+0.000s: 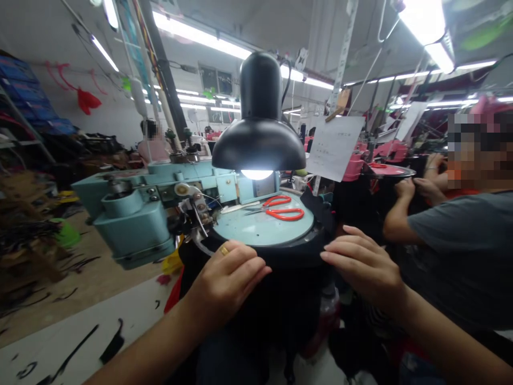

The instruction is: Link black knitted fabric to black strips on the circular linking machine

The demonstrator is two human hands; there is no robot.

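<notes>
**Left hand** (228, 278), wearing a gold ring (224, 251), laid over black knit fabric (248, 321) at the near rim of a round pale-blue machine plate (264, 227); grip narrow, fingers together and slightly curved, though whether they pinch the cloth cannot be told. **Right hand** (360, 262), at the right of the near rim, fingers spread and grip open, fingertips on the dark edge. The fabric hangs down below the rim between the hands and bunches at the plate's far right. On the plate: red-handled scissors (280, 207), lying flat. To the left, a pale-blue sewing machine head (132, 224) adjoins the plate; above, a black desk lamp (258, 128) shines down. Right: a hanging paper note (334, 147) and a co-worker in a grey T-shirt (452, 240), apart from the hands, working at a neighbouring machine.
</notes>
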